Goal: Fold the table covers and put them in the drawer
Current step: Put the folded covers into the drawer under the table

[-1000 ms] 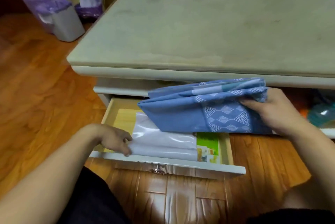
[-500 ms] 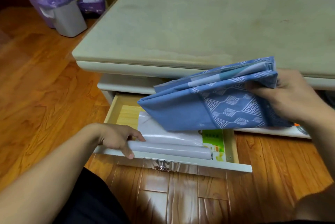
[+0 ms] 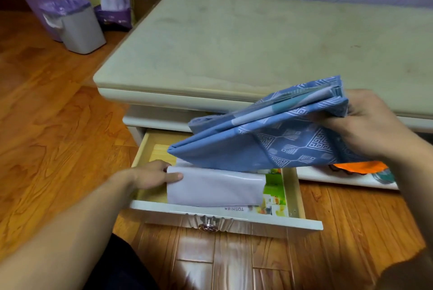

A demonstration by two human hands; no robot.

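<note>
The right hand (image 3: 372, 130) grips a folded blue table cover (image 3: 264, 144) by its stacked right edge, fingers curled under and thumb on top, holding it in the air above the open drawer (image 3: 225, 218). The bundle slopes down and away from that hand to the left, its far corner sagging just over the drawer's contents. The left hand (image 3: 152, 176) reaches into the drawer's left end, its fingers laid against the edge of a pale folded plastic sheet (image 3: 215, 187); whether it pinches or only presses the sheet I cannot tell. Under the sheet lies a printed green booklet (image 3: 275, 192). Beyond both hands stands the low surface (image 3: 234, 50), and further left of the left hand a grey bin (image 3: 79, 29) on the wooden floor (image 3: 54, 125).

The cover looks light, soft and limp, a thin woven cloth whose layers would likely slide apart if held loosely. A one-edge hold lets the free end droop, so support under the middle or the folded spine would probably keep the stack square as it goes in
</note>
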